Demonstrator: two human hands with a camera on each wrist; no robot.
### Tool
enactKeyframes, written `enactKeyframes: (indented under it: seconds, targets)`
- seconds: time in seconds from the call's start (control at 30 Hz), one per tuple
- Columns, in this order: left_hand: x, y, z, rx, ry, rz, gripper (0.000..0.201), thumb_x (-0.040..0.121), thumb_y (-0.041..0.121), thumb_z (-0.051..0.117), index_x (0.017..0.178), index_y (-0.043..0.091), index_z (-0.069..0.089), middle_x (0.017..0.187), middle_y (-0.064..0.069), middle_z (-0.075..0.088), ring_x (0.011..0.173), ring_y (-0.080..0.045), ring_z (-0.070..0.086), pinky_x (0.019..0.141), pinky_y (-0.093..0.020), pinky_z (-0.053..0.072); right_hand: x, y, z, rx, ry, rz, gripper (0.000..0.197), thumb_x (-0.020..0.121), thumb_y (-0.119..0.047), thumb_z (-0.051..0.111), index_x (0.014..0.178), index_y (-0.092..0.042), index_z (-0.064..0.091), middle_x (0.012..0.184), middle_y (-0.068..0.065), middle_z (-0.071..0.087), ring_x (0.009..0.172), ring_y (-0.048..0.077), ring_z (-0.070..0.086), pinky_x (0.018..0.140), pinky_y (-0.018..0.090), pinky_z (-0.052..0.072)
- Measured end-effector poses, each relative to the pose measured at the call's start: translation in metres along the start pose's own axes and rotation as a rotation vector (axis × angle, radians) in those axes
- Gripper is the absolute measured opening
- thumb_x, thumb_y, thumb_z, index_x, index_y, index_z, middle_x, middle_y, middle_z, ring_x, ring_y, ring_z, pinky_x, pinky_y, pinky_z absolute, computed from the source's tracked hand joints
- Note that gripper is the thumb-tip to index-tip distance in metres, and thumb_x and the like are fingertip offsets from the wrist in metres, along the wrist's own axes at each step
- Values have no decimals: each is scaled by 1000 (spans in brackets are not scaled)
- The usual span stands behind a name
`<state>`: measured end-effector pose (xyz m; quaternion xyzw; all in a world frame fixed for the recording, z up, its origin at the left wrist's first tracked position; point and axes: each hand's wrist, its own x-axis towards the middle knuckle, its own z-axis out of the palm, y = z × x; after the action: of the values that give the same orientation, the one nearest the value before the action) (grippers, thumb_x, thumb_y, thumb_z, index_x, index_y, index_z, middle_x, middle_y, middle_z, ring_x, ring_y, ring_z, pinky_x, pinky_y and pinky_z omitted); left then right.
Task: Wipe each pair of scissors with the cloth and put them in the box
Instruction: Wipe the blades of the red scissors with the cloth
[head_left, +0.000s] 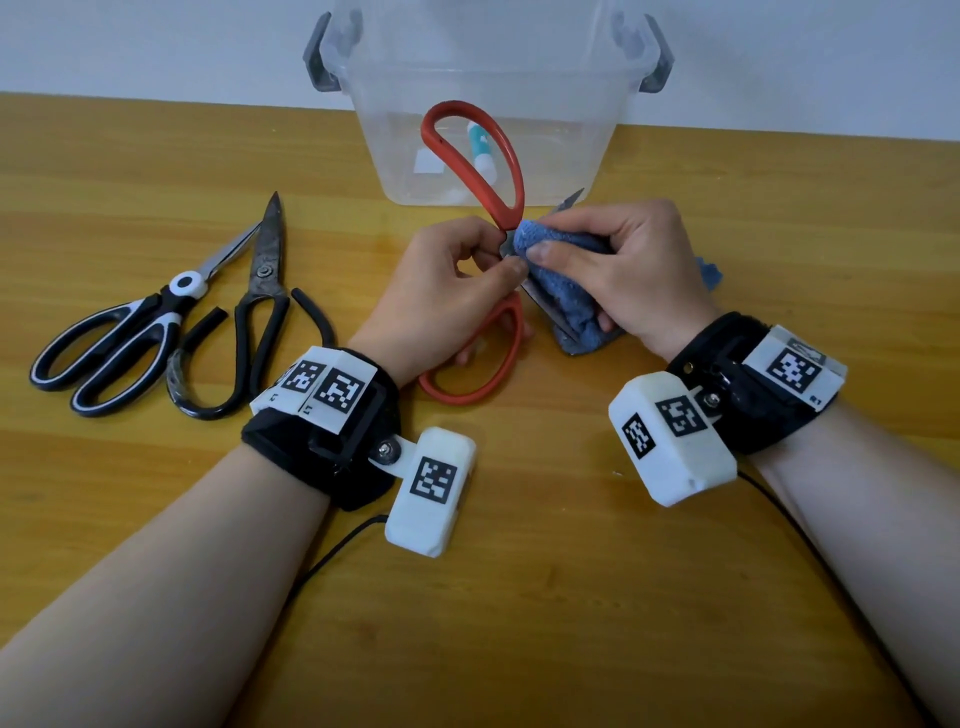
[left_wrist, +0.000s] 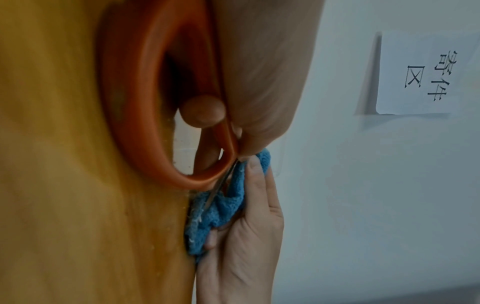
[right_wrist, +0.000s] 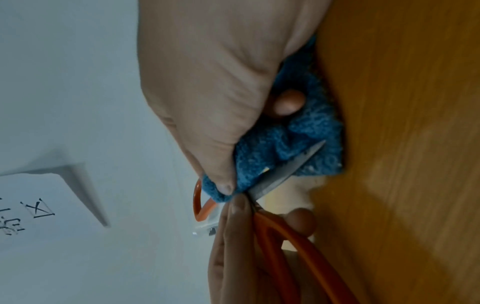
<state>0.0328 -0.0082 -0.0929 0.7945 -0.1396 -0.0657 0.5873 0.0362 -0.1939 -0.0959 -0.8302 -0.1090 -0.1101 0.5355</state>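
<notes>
left hand grips red scissors by handles, mid tabletop w/ box behind; right hand pinches soft cloth round stiff, sharp blades; keep hold at handles.

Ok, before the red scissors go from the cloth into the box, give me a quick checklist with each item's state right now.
1. Left hand holds the red scissors firmly near the pivot: ok.
2. Right hand has the blue cloth wrapped on the blade: ok.
3. Blades fully wiped: cannot tell, the cloth covers most of them.
4. Red scissors closed for safe placing: not ok, handles and blades are spread apart.
5. Clear box open and ready: ok, no lid on it; a small bottle already lies inside.
6. The black-and-white scissors and black scissors on the table wait out of the way: ok.
</notes>
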Motion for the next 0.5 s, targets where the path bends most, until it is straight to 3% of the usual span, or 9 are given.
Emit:
enactKeyframes:
  seconds: [0.07, 0.2, 0.3, 0.4, 0.43, 0.5]
  targets:
    - [-3, 3, 1, -6, -16, 9, 11, 105, 11, 58, 99, 2, 55, 85, -32, 67, 37, -13, 62, 30, -23, 34, 3, 1, 1, 3, 78, 27, 15, 88, -26, 79, 102, -30, 76, 73, -20, 74, 35, 15, 56, 31, 23, 39]
    - [-4, 7, 2, -10, -7, 8, 12, 105, 10, 57, 95, 5, 52, 91, -37, 64, 33, -7, 58, 29, -20, 32, 6, 4, 2, 83, 256, 98, 17, 90, -27, 76, 104, -21, 79, 74, -4, 75, 34, 23, 54, 31, 25, 39]
    - [-1, 4, 2, 11, 20, 2, 13, 105, 14, 59, 96, 4, 56, 77, -24, 71, 29, -15, 51, 30, -23, 33, 2, 3, 0, 100, 168, 31, 13, 90, -20, 76, 103, -21, 78, 70, -13, 72, 36, 10, 55, 32, 22, 38]
    - [-2, 2, 0, 17, 12, -9, 16, 104, 14, 59, 103, -1, 58, 75, -20, 73, 30, -18, 51, 30, -24, 33, 0, 0, 1, 28, 32, -26, 18, 90, -12, 77, 108, -13, 77, 77, -19, 68, 51, -9, 61, 44, 5, 40]
    - [-3, 3, 0, 9, 7, -7, 15, 104, 13, 59, 104, -2, 58, 76, -23, 72, 31, -14, 54, 30, -23, 33, 0, 0, 1, 12, 35, -33, 19, 90, -12, 77, 108, -10, 77, 80, -16, 69, 53, -11, 61, 45, 4, 41]
    - [-5, 6, 1, -2, -1, 9, 11, 104, 11, 59, 100, 1, 57, 79, -29, 69, 36, -10, 61, 29, -21, 34, 2, 0, 2, 11, 102, -16, 16, 90, -16, 76, 106, -13, 78, 78, -13, 71, 46, -2, 61, 40, 9, 40]
